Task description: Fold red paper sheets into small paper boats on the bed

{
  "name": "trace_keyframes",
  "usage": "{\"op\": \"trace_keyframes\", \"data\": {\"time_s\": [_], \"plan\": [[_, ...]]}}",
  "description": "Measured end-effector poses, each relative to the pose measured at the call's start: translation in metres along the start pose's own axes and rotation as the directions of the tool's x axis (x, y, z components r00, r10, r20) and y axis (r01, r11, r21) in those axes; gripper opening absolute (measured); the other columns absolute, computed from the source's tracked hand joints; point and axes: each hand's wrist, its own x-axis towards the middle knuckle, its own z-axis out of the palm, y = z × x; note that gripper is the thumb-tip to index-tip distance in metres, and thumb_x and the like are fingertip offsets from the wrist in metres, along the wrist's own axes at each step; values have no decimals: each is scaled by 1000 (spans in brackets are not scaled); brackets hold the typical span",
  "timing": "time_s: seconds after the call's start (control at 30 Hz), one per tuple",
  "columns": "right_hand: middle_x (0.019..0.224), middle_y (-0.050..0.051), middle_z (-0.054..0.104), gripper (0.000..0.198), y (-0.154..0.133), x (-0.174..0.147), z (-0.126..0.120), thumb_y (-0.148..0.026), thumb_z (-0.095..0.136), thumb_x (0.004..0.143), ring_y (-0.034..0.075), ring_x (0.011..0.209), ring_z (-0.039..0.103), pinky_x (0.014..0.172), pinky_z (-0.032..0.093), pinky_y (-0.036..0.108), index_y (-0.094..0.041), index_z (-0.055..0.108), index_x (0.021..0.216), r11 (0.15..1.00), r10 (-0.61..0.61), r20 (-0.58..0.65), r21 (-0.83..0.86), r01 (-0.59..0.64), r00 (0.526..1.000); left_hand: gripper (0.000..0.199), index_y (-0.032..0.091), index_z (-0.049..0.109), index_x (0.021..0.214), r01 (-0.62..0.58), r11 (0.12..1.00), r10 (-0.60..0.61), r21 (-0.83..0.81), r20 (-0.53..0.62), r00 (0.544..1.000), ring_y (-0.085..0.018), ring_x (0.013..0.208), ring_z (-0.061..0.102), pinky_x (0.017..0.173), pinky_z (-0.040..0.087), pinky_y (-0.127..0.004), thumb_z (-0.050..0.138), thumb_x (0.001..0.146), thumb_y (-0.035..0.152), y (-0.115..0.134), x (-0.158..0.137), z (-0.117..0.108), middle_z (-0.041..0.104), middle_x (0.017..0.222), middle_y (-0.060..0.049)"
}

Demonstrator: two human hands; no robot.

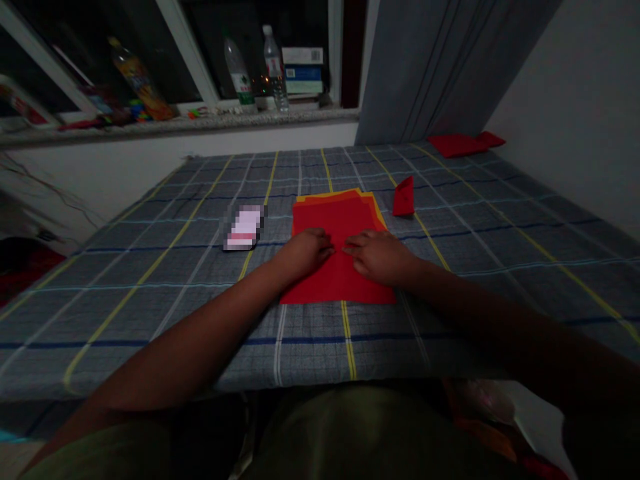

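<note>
A stack of coloured paper [340, 283] lies on the plaid cloth in front of me. Its top sheet is red, and orange and yellow edges show beneath it at the far side and the right. My left hand [306, 253] rests on the left half of the red sheet, fingers slightly bent and apart. On the right half lies my right hand [377, 255], its fingers spread and pointing inward toward the left one. A narrow strip of red paper shows between the two hands. Neither hand appears to grip anything.
A folded red paper piece [404, 197] stands beyond my right hand. To the left lies a phone [244, 228] with a blurred screen. More red pieces [457, 145] lie at the far right corner. Bottles [239, 73] and stacked boxes [303, 72] line the windowsill [200, 125].
</note>
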Motion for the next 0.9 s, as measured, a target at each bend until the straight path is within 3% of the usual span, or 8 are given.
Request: {"op": "trace_keyframes", "data": {"time_s": [0.23,0.5,0.6,0.7,0.8,0.9], "plan": [[147,15,63,40,10,-10,-1,-30,50,100,39,129,53,91,48,51,-25,74,131,989,150,3,-14,-150,989,29,12,78,107,-10,1000,10,12,11,1000,-23,94,67,86,52,-34,55,104,29,0,0,-3,70,105,-13],[112,24,73,34,28,-15,-12,-28,48,99,40,106,63,80,48,49,-12,78,97,936,349,43,-60,-346,936,26,14,77,106,-77,996,76,-39,-32,997,-24,104,68,96,53,-37,54,104,26,-7,-1,3,72,111,-13],[105,22,74,34,25,-11,-13,-27,45,101,35,101,65,86,47,48,-12,76,98,950,307,-62,-33,-310,950,26,14,76,109,-101,993,98,-53,-60,993,-25,109,67,100,52,-40,55,103,29,-6,-2,2,71,115,-14],[115,17,74,31,20,-5,-7,-27,48,101,31,110,64,99,45,44,-13,73,113,985,170,-150,67,-162,974,26,14,73,113,-126,991,122,-55,-62,991,-26,113,66,102,51,-41,57,103,31,-6,-2,1,71,119,-15],[130,17,70,40,18,0,3,-35,57,100,31,121,61,105,43,42,-11,67,131,989,67,-164,144,-43,984,26,12,71,115,-152,988,150,-23,-57,987,-26,112,66,101,51,-40,53,104,28,-8,1,2,71,120,-15],[134,17,69,42,18,4,9,-34,57,101,31,123,60,105,43,43,-11,64,136,990,51,-156,137,-29,987,29,12,71,116,-150,989,151,14,-79,985,-25,107,67,98,52,-40,50,106,30,-10,3,4,72,115,-15]]}}
